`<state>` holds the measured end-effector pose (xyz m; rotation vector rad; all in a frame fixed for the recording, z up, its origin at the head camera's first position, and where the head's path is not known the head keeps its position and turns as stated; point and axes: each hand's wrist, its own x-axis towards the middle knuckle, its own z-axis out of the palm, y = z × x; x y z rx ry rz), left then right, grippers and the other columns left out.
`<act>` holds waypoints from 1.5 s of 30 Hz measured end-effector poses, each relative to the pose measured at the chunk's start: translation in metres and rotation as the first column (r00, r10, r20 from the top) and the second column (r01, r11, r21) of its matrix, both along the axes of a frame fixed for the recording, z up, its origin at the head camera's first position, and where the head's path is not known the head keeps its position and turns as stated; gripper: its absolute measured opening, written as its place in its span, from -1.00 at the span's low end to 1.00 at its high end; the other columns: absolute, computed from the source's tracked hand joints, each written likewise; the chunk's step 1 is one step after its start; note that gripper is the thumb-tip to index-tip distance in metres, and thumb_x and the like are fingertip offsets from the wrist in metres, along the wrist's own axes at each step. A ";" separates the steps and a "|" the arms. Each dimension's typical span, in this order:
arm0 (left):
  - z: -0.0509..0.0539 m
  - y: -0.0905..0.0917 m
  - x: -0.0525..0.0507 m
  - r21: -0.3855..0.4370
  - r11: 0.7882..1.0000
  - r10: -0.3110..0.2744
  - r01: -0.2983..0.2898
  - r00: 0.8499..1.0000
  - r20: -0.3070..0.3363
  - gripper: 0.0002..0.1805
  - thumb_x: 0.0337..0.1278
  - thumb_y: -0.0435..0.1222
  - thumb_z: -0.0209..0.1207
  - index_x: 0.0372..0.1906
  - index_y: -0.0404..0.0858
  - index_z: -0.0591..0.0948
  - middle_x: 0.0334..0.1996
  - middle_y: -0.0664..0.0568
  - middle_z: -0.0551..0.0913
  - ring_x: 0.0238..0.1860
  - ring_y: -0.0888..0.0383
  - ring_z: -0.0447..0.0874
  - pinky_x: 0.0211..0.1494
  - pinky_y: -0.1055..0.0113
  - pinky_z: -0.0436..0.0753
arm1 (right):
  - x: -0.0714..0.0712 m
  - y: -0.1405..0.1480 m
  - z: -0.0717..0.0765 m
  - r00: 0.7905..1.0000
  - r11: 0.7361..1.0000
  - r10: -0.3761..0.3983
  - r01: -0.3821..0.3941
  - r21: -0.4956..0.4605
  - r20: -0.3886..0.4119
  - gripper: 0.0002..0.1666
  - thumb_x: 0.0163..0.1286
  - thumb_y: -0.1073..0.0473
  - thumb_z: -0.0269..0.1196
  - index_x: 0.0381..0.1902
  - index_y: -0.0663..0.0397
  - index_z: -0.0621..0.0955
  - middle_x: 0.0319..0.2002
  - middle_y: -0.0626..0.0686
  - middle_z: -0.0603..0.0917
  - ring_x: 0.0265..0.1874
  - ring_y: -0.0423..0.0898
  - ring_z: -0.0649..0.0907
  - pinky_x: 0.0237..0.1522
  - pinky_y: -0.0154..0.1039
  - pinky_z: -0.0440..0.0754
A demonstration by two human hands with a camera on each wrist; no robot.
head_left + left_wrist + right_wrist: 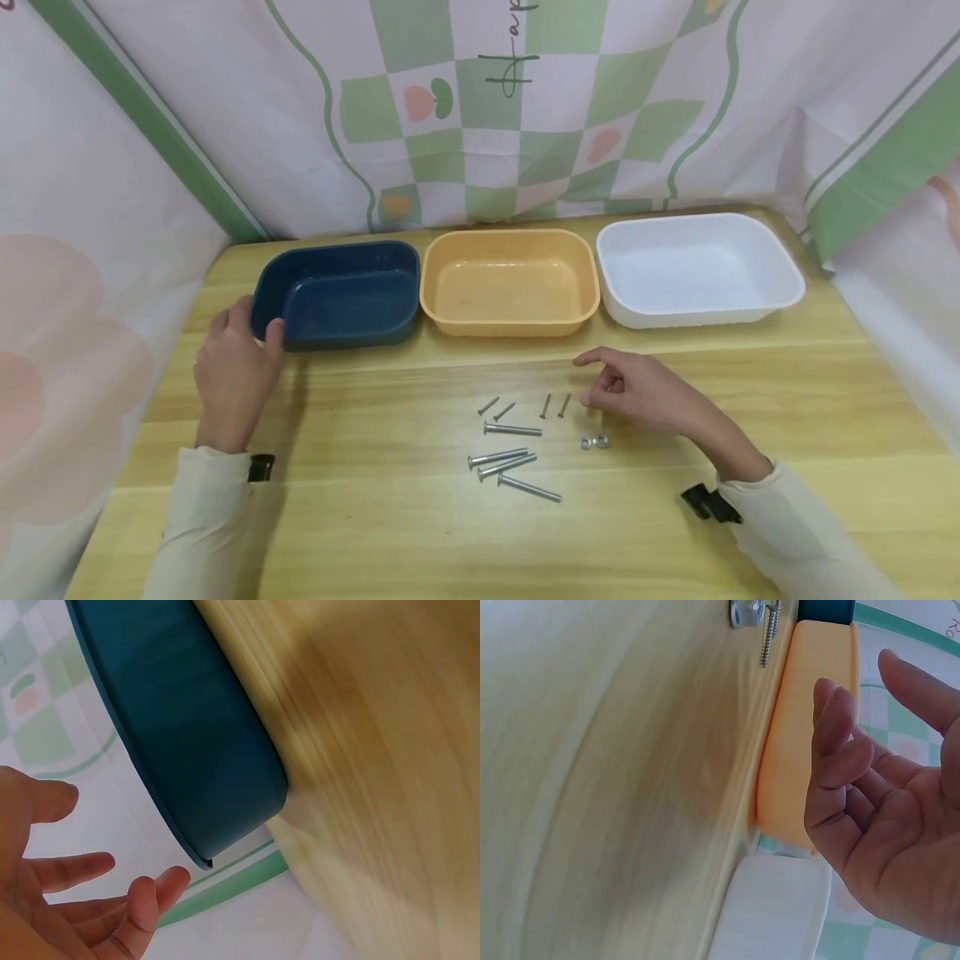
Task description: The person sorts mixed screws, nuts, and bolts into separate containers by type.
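My left hand [236, 371] is at the near left corner of a dark blue tray [341, 308], thumb and fingers spread. In the left wrist view its fingers [142, 904] are close to the rim; whether they touch it I cannot tell. My right hand [645, 392] hovers over the table, fingers loosely bent and holding nothing. Left of it lie small screws [546, 406], with more screws [488, 406] farther left. Nearby are hex nuts [601, 442] and several long bolts [512, 430], one bolt [528, 488] lying nearest the front.
A yellow tray [510, 327] stands between the blue tray and a white tray [701, 317], in a row along the back of the wooden table [390, 533]. Patterned cloth [495, 150] hangs behind and at both sides.
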<state>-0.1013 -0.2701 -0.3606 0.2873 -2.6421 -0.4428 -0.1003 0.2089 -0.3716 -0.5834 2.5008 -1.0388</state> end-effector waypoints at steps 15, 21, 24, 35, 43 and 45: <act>0.001 -0.010 -0.006 0.047 0.999 -0.009 0.007 0.999 0.040 -0.47 0.42 -0.20 0.12 0.29 -0.52 0.46 -0.01 -0.57 0.56 -0.14 -0.53 0.53 -0.16 -0.40 0.46 | -0.013 0.016 -0.012 0.972 0.992 0.007 0.023 -0.124 0.234 -0.50 0.40 0.22 0.29 0.26 0.21 0.51 -0.40 0.08 0.70 -0.41 -0.02 0.63 -0.35 -0.25 0.54; 0.000 -0.013 -0.007 0.072 0.997 -0.005 -0.002 0.996 0.088 -0.46 0.43 -0.21 0.08 0.33 -0.50 0.42 -0.06 -0.57 0.57 -0.12 -0.52 0.53 -0.11 -0.38 0.46 | -0.014 0.018 -0.020 0.925 0.980 -0.025 0.096 -0.171 0.378 -0.48 0.41 0.25 0.29 0.28 0.21 0.47 -0.44 0.22 0.72 -0.58 -0.03 0.65 -0.59 -0.35 0.45; -0.001 -0.016 -0.007 0.095 0.995 0.007 -0.025 0.982 0.187 -0.43 0.47 -0.21 -0.01 0.41 -0.46 0.33 -0.01 -0.58 0.53 -0.08 -0.54 0.50 -0.10 -0.40 0.43 | -0.013 0.015 -0.023 0.913 0.975 -0.017 0.105 -0.194 0.407 -0.49 0.42 0.25 0.27 0.29 0.22 0.46 -0.39 0.23 0.74 -0.63 -0.05 0.64 -0.67 -0.37 0.41; -0.006 -0.022 -0.014 0.154 0.988 -0.039 -0.014 0.942 0.334 -0.37 0.54 -0.23 -0.20 0.55 -0.41 0.03 0.19 -0.63 0.37 0.08 -0.59 0.39 0.03 -0.42 0.37 | -0.019 0.008 -0.028 0.888 0.968 -0.010 0.123 -0.217 0.460 -0.53 0.42 0.24 0.28 0.24 0.24 0.51 -0.37 0.24 0.74 -0.67 -0.08 0.63 -0.73 -0.41 0.38; -0.008 -0.022 -0.016 0.151 0.988 -0.063 0.012 0.941 0.334 -0.33 0.53 -0.27 -0.16 0.57 -0.41 -0.05 0.11 -0.68 0.40 0.01 -0.60 0.43 -0.02 -0.40 0.40 | -0.023 -0.001 -0.032 0.848 0.968 -0.002 0.135 -0.212 0.530 -0.54 0.40 0.25 0.30 0.21 0.25 0.53 -0.38 0.25 0.74 -0.69 -0.15 0.61 -0.75 -0.44 0.35; -0.008 -0.021 -0.016 0.144 0.989 -0.065 0.016 0.938 0.340 -0.32 0.52 -0.28 -0.16 0.57 -0.42 -0.06 0.11 -0.68 0.40 -0.01 -0.60 0.44 -0.03 -0.40 0.40 | -0.023 -0.003 -0.032 0.837 0.966 0.000 0.141 -0.216 0.547 -0.54 0.39 0.25 0.30 0.20 0.26 0.53 -0.37 0.26 0.74 -0.69 -0.15 0.61 -0.75 -0.45 0.34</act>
